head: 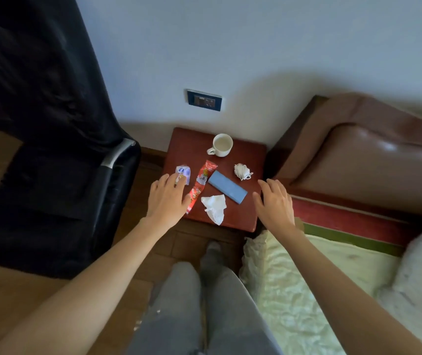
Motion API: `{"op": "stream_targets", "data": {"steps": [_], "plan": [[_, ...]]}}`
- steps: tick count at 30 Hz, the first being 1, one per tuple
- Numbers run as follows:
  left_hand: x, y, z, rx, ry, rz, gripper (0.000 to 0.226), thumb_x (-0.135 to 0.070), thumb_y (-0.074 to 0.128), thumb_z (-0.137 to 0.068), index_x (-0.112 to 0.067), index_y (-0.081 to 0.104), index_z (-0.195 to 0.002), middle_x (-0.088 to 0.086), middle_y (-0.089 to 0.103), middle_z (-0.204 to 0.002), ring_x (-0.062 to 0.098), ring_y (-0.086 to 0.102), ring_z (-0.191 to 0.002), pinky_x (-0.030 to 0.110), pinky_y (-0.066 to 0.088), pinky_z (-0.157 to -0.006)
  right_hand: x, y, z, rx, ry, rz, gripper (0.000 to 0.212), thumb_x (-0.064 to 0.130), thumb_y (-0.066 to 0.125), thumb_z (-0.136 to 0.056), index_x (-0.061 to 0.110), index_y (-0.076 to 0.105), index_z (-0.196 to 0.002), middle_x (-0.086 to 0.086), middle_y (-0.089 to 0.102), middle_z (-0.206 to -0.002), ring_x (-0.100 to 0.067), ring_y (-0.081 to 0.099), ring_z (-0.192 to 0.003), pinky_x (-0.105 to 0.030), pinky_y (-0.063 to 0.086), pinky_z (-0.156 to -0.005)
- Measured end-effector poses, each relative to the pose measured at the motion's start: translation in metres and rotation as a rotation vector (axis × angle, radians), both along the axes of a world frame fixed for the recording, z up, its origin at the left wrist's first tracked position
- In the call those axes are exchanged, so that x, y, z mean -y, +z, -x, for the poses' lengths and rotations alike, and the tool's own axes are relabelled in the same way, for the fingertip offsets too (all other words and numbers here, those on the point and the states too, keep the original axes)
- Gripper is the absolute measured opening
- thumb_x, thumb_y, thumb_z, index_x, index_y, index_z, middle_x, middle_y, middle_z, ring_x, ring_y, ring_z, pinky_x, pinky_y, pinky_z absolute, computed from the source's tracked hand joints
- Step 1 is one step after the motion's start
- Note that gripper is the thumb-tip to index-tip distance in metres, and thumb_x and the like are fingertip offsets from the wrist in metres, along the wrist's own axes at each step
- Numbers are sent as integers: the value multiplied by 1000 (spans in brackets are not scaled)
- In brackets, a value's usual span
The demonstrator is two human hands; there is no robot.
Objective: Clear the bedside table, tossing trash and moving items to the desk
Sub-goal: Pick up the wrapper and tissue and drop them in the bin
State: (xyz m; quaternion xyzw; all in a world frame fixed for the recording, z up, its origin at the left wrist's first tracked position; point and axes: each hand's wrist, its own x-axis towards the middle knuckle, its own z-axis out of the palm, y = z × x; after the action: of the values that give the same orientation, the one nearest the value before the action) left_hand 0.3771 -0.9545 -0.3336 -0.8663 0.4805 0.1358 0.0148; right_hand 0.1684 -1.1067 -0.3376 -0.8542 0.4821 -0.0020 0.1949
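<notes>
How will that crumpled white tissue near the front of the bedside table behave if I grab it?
The crumpled white tissue looks thin and creased, so it is probably very light and floppy and should squash in the fingers. It lies loose on the red-brown wooden bedside table, so a push would likely slide it rather than roll it.

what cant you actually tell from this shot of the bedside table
- Purple wrapper, head view: near end hidden under the left hand; print too small to read.
- Red wrapper: lettering too small to read.
- Cup: contents unclear.
- Wall plate: blurred, type unclear.
- Desk and trash bin: outside the frame.
- Right hand: table contact unclear.
</notes>
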Motion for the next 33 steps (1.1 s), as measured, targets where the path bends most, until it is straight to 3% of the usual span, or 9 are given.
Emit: {"op": "stream_targets", "data": {"steps": [10,19,25,33], "plan": [[39,-96,-16,-104,-15,-99,50,-40,47,-93,-13,43,-135,11,47,-140,29,43,-129,42,37,-103,13,-98,-32,52,22,-50,42,18,56,-84,3,57,-124,-21,55,-128,-42,47,-123,-53,43,-97],[43,-176,-39,-212,-47,-131,50,-37,48,-93,-12,42,-137,10,47,-140,26,44,-127,40,40,-103,-26,-183,-49,-1,113,-200,60,29,68,-82,7,47,-134,-17,44,-141,-37,37,-133,-47,39,-102],[29,-215,-44,-257,-97,-106,53,-36,51,-93,-13,39,-139,11,44,-143,27,40,-132,41,35,-107,-41,-237,-63,40,178,-269,71,28,80,-72,10,47,-132,-19,47,-138,-37,42,-131,-50,44,-100],[31,-248,-35,-319,-78,38,60,-26,65,-85,-7,42,-137,17,50,-137,32,45,-128,48,43,-102,-49,-280,-67,162,103,-39,52,19,73,-78,11,55,-127,-10,57,-130,-28,49,-125,-41,44,-98]]}}
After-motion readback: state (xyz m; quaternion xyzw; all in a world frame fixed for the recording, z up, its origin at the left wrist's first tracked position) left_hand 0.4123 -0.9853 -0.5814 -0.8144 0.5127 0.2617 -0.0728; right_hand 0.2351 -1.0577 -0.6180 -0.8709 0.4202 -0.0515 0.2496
